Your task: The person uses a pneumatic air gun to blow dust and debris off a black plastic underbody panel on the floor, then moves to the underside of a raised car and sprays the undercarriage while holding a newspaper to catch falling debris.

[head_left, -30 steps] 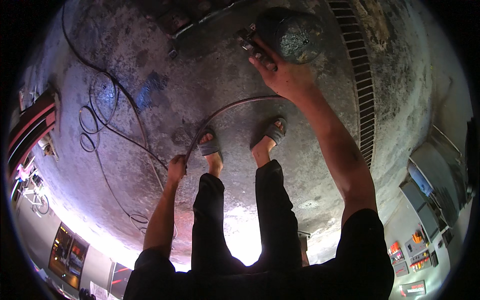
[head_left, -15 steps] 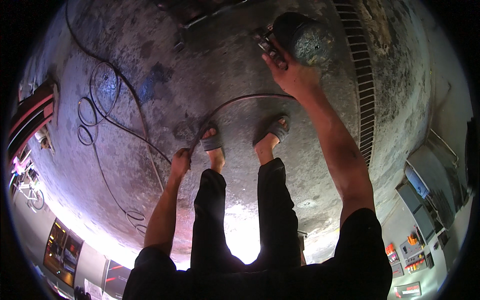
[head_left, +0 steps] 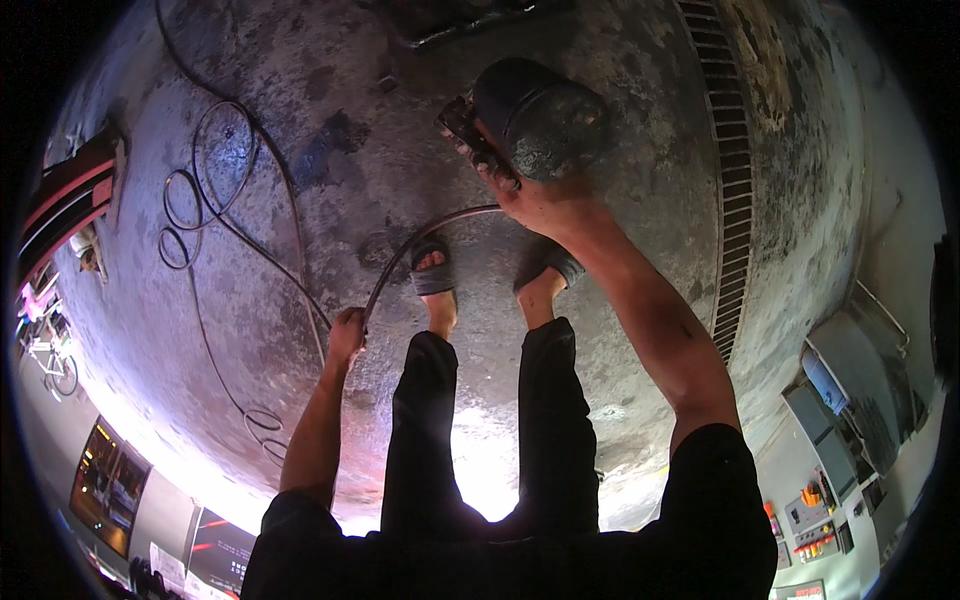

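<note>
My right hand (head_left: pixel 545 205) is closed round the dark handle of what looks like a spray gun (head_left: pixel 462 125). A large, rounded dark cup (head_left: pixel 550 120) belongs to it and hides part of the grip. Below and to the left, my left hand (head_left: pixel 348 335) has its fingers wrapped round a dark hose (head_left: pixel 400 252). From there the hose arches over my feet up to my right wrist, where its end is hidden.
Loose hose coils (head_left: pixel 225 160) lie on the stained floor at the left. A slotted drain grate (head_left: pixel 733 190) runs along the right. A dark object (head_left: pixel 470 25) sits at the far edge, and a red metal frame (head_left: pixel 75 205) stands far left.
My right hand has brought the spray gun and its cup to the left and a little nearer. My left hand has shifted slightly left with the hose, still gripping it.
</note>
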Tool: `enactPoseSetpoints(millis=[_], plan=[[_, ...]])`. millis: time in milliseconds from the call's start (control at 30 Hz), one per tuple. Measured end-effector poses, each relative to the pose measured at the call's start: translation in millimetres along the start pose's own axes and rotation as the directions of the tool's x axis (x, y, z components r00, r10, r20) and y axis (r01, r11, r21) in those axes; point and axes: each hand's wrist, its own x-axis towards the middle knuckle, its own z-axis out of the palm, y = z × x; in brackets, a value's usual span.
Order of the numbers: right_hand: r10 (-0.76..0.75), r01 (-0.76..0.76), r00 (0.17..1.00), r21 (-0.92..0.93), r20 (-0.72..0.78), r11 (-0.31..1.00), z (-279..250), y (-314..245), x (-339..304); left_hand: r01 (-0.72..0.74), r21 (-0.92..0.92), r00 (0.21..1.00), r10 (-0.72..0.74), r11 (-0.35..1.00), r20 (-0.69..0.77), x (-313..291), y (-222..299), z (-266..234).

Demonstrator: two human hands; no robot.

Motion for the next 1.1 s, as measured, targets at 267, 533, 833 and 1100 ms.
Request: enactPoseSetpoints(millis=[267,533,833,1100], plan=[[0.368,-0.295,0.885,-0.268,0.285,0.917,-29,44,-9,-0.322,0.339,0.944,0.329,0.884,0.039,-22,-3,42],[-0.151,0.113,0.972,-0.203,-0.18,0.973,-140,187,-7,-0.039,0.035,0.952,0.027,0.999,0.306,-60,71,248],[-0.175,0.19,0.979,-0.163,0.099,0.968,-232,265,0,-0.679,0.552,0.709,0.625,0.484,0.326,-8,187,283],[-0.3,0.322,0.938,-0.115,0.172,0.94,-180,317,46,-0.125,0.325,0.992,0.11,0.937,0.064,4,206,270]])
